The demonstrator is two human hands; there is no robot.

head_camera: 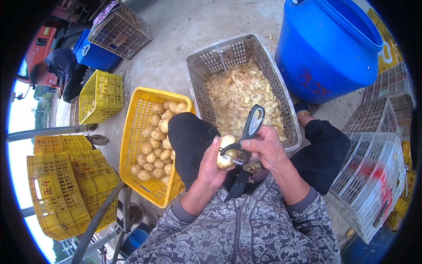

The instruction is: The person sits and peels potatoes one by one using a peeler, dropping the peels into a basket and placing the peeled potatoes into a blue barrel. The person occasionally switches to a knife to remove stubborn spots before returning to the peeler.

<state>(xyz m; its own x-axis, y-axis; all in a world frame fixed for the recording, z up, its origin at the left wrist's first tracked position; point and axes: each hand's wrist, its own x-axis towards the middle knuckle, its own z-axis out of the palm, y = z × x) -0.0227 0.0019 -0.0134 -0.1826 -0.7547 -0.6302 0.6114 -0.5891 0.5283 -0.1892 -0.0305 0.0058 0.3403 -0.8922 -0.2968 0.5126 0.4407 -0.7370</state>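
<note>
My left hand (211, 161) is closed around a pale, largely peeled potato (227, 148). In my right hand (267, 148) is a black and grey Y-shaped vegetable peeler (252, 122), its blade lying across the potato's lower part and its handle pointing up. Both hands are above my lap, close together. Beyond them, a grey plastic crate (288, 99) holds a heap of potato peelings (244, 92). To the left, a yellow plastic crate (130, 132) contains many unpeeled potatoes (158, 134), partly hidden by my knee.
A large blue plastic barrel (326, 49) stands at upper right. White crates (369, 178) are at my right, stacked yellow crates (59, 194) and metal rails (99, 217) at lower left. Another person (64, 67) bends near a yellow crate (112, 95) at upper left.
</note>
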